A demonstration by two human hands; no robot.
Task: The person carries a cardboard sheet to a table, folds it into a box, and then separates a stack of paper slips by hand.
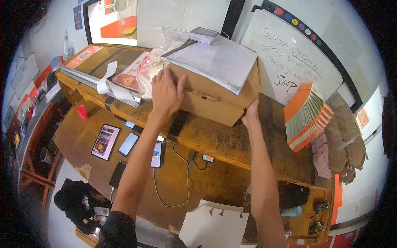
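Note:
A brown cardboard box (215, 109) rests on the raised wooden counter, held between my two hands. My left hand (166, 94) is spread over its left front corner, thumb against the front. My right hand (251, 113) grips the lower right corner, its fingers partly hidden behind the box. Papers in a clear sleeve (219, 62) lie on top, reaching over the front edge. Behind them sits a pale flat device (205, 35). Next to my left hand is a crumpled plastic bag (149, 72).
Right of the box stand stacked orange-and-white booklets (304, 118) and folded brown cardboard (341, 136). The lower desk holds a tablet (106, 141), several phones, a white cable (187, 173), a red cup (82, 112) and white cut paper (215, 225). A person in black (76, 202) is at lower left.

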